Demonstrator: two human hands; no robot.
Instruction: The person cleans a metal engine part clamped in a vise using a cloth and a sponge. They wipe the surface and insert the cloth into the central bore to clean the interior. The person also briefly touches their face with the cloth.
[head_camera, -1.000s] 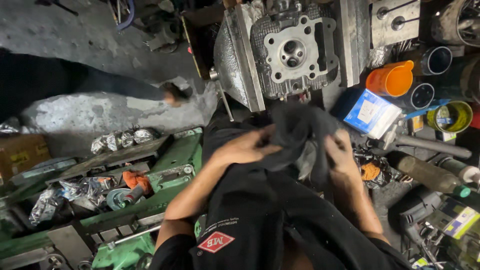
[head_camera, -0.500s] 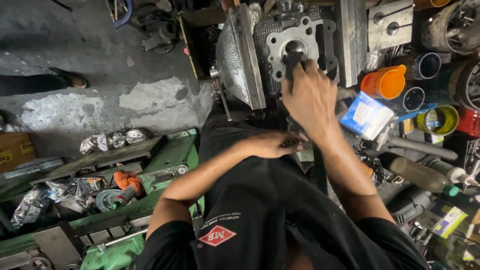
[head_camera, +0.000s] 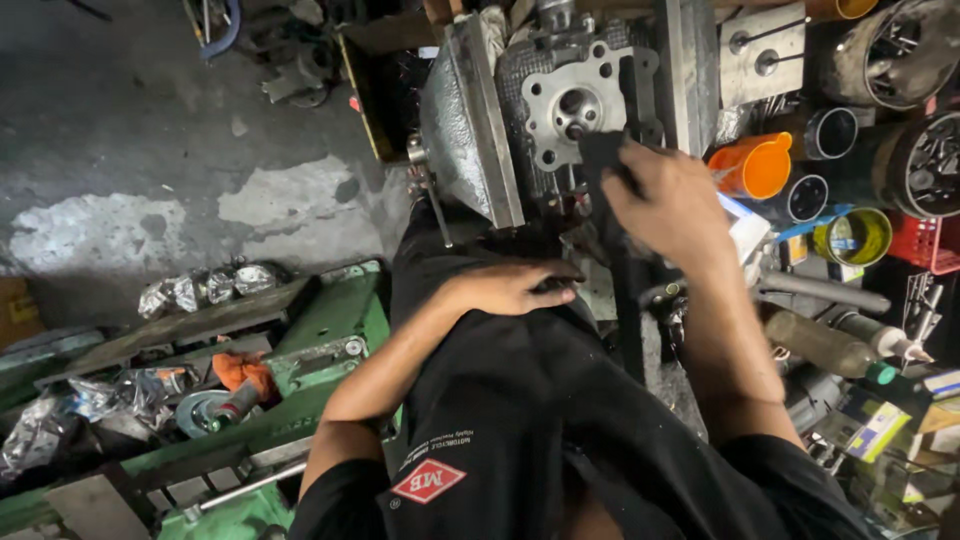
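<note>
We read this as the wiping step: our right hand (head_camera: 672, 195) presses a dark rag (head_camera: 603, 155) against the face of the cylinder head (head_camera: 572, 100), which sits at about twelve o'clock in the view, held upright between grey metal plates (head_camera: 470, 120). The fingers of that hand are curled closed over the rag, pinching it against the flat machined surface just below the central bore (the rag's lower end trails down out of clear sight). Our left hand (head_camera: 510, 288) rests lower, near the centre, on the dark trouser cloth over the thigh; its fingers lie loosely bent and seem to grip nothing, though the fingertips are partly hidden.

At two o'clock from the right hand stands an orange plastic cup (head_camera: 752, 165), with a yellow tin (head_camera: 852, 237) farther out at three o'clock and round metal sleeves beside them. At eight o'clock a green machine bed (head_camera: 320, 340) carries an orange cloth (head_camera: 240, 368) and crumpled foil.

To our judgement, the face is only partly covered so far; going on would call for firm, even pressure around the bore and bolt holes.
</note>
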